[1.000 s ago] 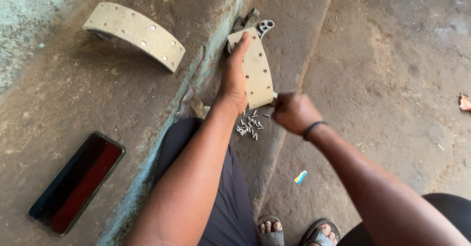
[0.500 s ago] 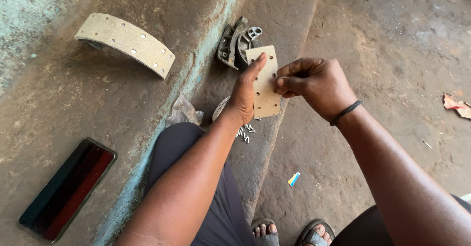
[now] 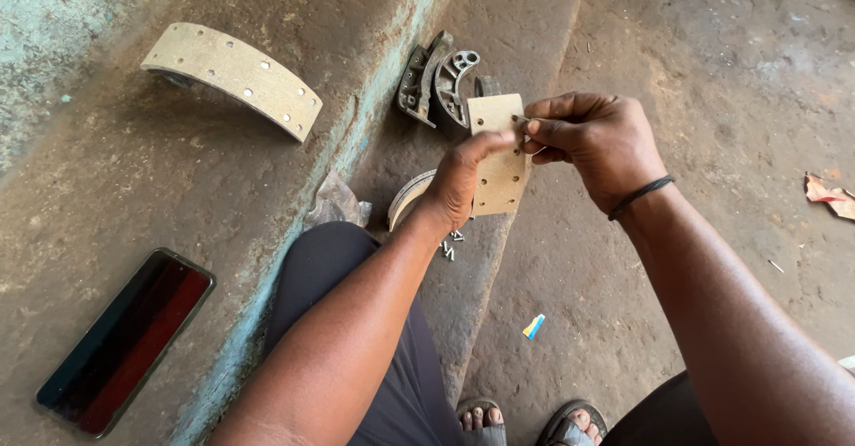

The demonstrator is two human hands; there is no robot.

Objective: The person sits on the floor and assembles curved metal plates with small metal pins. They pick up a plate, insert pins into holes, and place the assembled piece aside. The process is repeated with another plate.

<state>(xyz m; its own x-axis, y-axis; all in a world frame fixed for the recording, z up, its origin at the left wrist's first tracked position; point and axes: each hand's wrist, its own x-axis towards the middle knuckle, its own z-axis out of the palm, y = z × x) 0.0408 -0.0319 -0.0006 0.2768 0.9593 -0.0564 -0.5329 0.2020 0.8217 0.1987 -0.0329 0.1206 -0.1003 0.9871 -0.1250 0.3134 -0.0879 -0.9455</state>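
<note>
Closely pinched, the thumb and forefinger of the right hand (image 3: 595,143) are pressed together on something small at the top right corner of the lining (image 3: 499,157); whether a rivet is held there cannot be told; the other fingers are curled in. The lining, a tan drilled strip, is held upright by the left hand (image 3: 459,183), whose thumb lies across its face while the fingers are hidden behind it; a black band (image 3: 639,195) is worn on the right wrist. Just below the left hand a few small rivets (image 3: 450,248) are scattered on the concrete step (image 3: 499,19); beside that wrist a curved shoe (image 3: 405,198) is partly hidden. Beyond the lining, bare metal shoes (image 3: 441,81) are propped together. Well apart on the upper ledge (image 3: 107,170) a lined shoe (image 3: 233,76) is laid, and near the lower left a phone (image 3: 125,339) is lying flat; a blue and yellow scrap (image 3: 533,326) is seen on the floor.
</note>
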